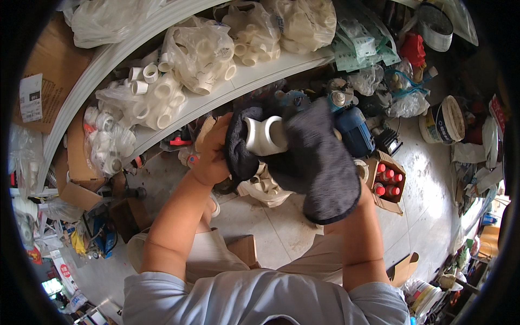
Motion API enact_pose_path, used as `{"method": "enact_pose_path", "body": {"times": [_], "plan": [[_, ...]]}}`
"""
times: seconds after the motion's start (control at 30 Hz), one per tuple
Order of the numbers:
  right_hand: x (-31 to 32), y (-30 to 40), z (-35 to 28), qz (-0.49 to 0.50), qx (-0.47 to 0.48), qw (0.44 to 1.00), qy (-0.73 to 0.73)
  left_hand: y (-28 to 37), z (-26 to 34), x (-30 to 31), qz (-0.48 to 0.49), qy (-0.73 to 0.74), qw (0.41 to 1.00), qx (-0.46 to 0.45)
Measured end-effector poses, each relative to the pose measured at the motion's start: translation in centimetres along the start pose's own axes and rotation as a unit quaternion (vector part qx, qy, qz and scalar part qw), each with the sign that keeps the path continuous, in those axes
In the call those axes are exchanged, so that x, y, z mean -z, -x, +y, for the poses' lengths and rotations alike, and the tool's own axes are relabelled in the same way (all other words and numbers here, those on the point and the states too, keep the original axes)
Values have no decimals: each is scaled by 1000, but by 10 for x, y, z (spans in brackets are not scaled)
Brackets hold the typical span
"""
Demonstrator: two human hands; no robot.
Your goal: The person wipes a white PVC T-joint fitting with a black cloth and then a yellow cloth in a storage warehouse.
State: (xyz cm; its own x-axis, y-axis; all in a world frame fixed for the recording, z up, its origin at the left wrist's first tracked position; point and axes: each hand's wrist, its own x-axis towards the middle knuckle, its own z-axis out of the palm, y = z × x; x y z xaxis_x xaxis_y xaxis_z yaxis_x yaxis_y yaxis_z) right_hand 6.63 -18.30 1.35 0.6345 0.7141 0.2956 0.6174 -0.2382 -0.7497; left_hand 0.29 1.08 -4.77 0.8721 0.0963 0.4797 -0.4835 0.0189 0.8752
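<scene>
Between my hands, above the floor, is a white plastic pipe tee fitting (262,140) with one round opening facing up. My left hand (213,152) holds it from the left, with a black fuzzy cloth (242,142) between the palm and the fitting. A larger black cloth or mitt (325,162) covers my right hand, so its fingers are hidden; only the right wrist (367,195) shows bare. That covered hand presses against the fitting's right side. Below the fitting, a plastic bag of white fittings (268,189) rests on the floor.
Clear bags of white pipe fittings (199,53) fill a low white shelf (243,85) ahead. To the right are a blue machine (355,132), an open carton (400,203) holding red-capped bottles (388,174), and a white bucket (443,122). Cardboard boxes (83,158) and clutter lie left.
</scene>
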Motion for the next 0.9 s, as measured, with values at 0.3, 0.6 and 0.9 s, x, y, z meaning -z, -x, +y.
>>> {"method": "enact_pose_path", "body": {"times": [0.3,0.6,0.9], "plan": [[-53,66,54,-156,-122,846,-495,2,19,-21,-25,115,987,111],[-77,40,50,-15,-117,976,183,6,-4,-28,96,83,970,208],[-59,28,16,-65,-15,951,-301,11,-9,-19,108,-56,993,6]]}}
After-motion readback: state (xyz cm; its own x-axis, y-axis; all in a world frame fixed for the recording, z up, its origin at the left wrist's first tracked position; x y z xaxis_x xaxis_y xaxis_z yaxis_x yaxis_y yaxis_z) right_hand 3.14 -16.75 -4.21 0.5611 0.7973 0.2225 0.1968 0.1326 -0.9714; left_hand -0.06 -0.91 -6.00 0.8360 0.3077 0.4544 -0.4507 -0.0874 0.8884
